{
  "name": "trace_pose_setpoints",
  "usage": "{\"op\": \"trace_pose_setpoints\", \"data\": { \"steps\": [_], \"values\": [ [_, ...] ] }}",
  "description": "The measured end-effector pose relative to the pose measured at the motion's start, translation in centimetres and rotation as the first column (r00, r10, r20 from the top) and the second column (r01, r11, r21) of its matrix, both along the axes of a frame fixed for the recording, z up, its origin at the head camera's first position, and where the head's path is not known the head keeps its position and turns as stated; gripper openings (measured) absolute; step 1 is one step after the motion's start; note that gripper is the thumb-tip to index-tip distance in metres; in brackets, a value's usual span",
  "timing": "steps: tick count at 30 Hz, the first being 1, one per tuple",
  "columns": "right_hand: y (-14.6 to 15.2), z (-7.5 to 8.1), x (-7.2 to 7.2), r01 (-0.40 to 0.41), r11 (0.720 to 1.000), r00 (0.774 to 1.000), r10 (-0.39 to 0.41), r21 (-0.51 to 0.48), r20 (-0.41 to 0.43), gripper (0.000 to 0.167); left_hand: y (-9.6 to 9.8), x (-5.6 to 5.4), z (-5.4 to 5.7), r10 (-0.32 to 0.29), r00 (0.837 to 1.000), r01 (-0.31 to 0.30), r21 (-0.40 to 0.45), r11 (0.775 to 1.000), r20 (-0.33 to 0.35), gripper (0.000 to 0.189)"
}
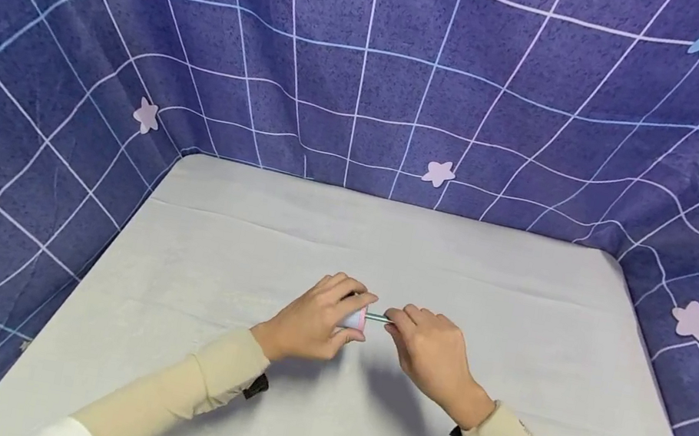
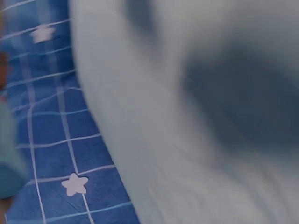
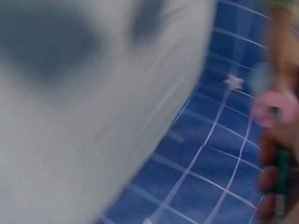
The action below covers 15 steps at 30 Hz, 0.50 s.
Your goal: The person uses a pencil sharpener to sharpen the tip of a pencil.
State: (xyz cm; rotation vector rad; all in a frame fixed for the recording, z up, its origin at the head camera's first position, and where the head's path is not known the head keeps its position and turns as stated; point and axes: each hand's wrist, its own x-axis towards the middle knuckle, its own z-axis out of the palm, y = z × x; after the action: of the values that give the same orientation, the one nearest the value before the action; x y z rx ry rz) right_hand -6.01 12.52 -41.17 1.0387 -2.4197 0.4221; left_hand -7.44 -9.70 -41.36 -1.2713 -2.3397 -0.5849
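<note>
In the head view, my left hand (image 1: 319, 319) grips a small pale-blue cylinder with a pink end, which looks like a pencil sharpener (image 1: 353, 318). Thumb and fingers lie on opposite sides of it. My right hand (image 1: 431, 351) pinches a thin green pencil (image 1: 377, 318), whose other end goes into the pink end. Both hands are above the white surface. The right wrist view shows the round pink face of the sharpener (image 3: 262, 110) and the dark green pencil (image 3: 282, 173), blurred. At the left wrist view's edge, the blue sharpener body (image 2: 10, 158) is partly cut off.
A white-covered table (image 1: 387, 240) lies beneath both hands, with their shadows on it. Purple-blue cloth (image 1: 394, 85) with a grid of lines and stars (image 1: 439, 174) stands around its back and sides.
</note>
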Motion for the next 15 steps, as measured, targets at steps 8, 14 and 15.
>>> {"op": "trace_pose_setpoints", "data": {
  "steps": [8, 14, 15],
  "values": [
    [-0.1, -1.4, -1.1, -0.088, 0.996, 0.759, 0.052, -0.023, -0.648, 0.026, -0.2, 0.0, 2.9, -0.06, 0.777, -0.013, 0.111, 0.994, 0.627, 0.035],
    [-0.5, -0.7, 0.2, -0.095, 0.991, 0.971, 0.071, -0.096, -0.23, 0.029, 0.3, 0.8, 1.5, -0.031, 0.916, 0.012, 0.05, 0.999, 0.401, 0.04],
    [-0.5, -0.3, 0.5, -0.074, 0.99, 0.997, 0.07, -0.122, -0.034, 0.027, 0.4, 1.0, 1.1, -0.019, 0.949, 0.012, 0.025, 1.0, 0.315, 0.041]
  ]
}}
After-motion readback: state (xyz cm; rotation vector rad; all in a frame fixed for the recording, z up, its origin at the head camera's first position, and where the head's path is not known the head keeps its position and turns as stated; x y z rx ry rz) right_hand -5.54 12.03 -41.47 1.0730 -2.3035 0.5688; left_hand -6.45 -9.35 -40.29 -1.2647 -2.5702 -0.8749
